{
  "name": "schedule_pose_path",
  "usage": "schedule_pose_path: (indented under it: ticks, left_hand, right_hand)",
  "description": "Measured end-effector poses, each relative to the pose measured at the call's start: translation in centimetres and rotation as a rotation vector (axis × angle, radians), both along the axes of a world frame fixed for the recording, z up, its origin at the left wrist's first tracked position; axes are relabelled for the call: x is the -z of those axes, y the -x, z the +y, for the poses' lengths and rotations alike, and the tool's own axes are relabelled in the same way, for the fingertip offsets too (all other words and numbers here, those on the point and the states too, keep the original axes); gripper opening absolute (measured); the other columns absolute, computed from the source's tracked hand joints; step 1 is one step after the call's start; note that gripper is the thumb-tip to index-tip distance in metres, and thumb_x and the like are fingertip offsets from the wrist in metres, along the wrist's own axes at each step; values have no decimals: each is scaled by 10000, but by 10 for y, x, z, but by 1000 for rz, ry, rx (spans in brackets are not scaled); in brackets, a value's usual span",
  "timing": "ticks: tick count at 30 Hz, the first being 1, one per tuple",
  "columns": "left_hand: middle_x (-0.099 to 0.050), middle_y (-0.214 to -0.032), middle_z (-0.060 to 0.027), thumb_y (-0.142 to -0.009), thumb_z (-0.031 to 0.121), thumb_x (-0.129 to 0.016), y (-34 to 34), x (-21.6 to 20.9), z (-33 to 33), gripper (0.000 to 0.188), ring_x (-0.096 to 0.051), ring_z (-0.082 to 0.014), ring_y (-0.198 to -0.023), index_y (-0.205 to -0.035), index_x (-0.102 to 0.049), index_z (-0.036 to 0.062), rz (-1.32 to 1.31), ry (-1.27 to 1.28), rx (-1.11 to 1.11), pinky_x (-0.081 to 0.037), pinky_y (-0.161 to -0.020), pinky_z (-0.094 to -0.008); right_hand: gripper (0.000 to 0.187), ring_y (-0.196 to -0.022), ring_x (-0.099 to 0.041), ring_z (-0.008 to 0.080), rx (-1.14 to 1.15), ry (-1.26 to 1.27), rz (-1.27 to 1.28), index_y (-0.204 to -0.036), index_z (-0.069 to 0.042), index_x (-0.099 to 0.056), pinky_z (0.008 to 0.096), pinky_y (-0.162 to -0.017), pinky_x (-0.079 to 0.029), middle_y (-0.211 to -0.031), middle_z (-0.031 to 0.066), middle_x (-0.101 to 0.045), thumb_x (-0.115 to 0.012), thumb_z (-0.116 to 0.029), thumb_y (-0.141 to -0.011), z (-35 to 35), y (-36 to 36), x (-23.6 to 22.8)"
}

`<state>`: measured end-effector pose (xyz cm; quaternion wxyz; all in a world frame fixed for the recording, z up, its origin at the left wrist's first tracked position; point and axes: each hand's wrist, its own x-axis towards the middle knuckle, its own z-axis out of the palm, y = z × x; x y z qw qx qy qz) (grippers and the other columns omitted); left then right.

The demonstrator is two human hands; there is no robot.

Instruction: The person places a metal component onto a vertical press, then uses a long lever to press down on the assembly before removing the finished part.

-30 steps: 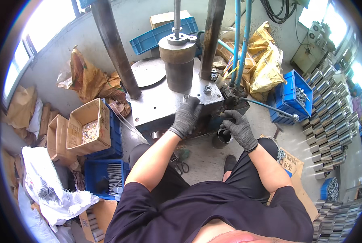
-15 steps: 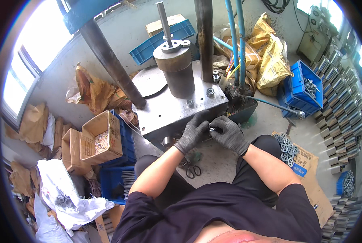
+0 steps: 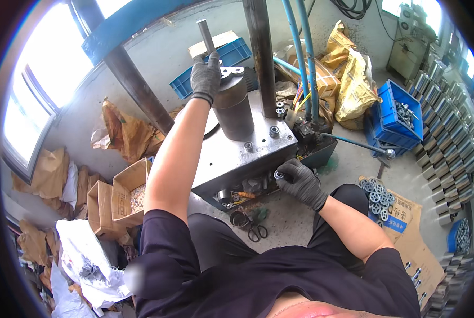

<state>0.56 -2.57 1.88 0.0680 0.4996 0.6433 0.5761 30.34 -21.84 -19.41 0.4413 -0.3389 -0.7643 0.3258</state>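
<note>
My left hand [image 3: 205, 80], in a dark grey glove, reaches up to the steel rod [image 3: 206, 35] standing on the thick dark metal cylinder [image 3: 233, 108]. Its fingers are closed around the rod's lower part and hide the collar there. Beside that hand, a flat metal link with holes [image 3: 231, 70] lies on the cylinder's top. Lower and to the right, my gloved right hand [image 3: 302, 184] pinches a small round metal ring [image 3: 278, 175], like a bearing, in front of the press table [image 3: 237, 164]. Small bearing-like rings [image 3: 274, 131] stand on the table.
A dark press column [image 3: 260, 58] rises behind the cylinder, another [image 3: 139, 90] to its left. Cardboard boxes [image 3: 128, 197] stand at left. Scissors [image 3: 257, 233] lie below the table. At right are blue crates [image 3: 398, 114], spoked metal wheels [image 3: 377, 199] and stacked metal cylinders [image 3: 443, 132].
My left hand has left my right hand and gone up to the rod on the cylinder. The right hand keeps the small ring near the same place. The view has shifted slightly.
</note>
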Motion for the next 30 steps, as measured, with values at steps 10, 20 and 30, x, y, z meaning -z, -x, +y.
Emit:
schedule_pose_path:
  ticks: [10, 20, 30]
  left_hand:
    - [-766, -978, -168, -927, 229, -733, 8, 22, 33, 294, -758, -268, -883, -1115, -663, 13, 27, -39, 85, -581, -848, -405]
    - [-747, -1020, -245, -916, 65, -600, 3, 18, 13, 200, -747, -353, -939, -1090, -638, -25, -46, -272, -91, -583, -849, -446]
    - [-751, -1018, -208, -901, 184, -681, 1, 12, 20, 283, -738, -376, -1001, -1133, -642, 27, 106, -14, 99, -581, -900, -457]
  right_hand:
    - [273, -912, -698, 232, 15, -59, -6, -1121, -19, -703, 342, -834, -581, -1030, 113, -656, -785, -68, -865, 0, 4, -7]
    - [178, -905, -717, 338, 104, -443, -143, -1080, -89, -730, 420, -814, -579, -1043, 162, -701, -745, -167, -920, 111, 59, -107]
    - [280, -1118, -702, 324, 367, -478, -353, -1239, -166, -745, 450, -974, -567, -1239, 123, -697, -622, -281, -1016, 221, 137, -178]
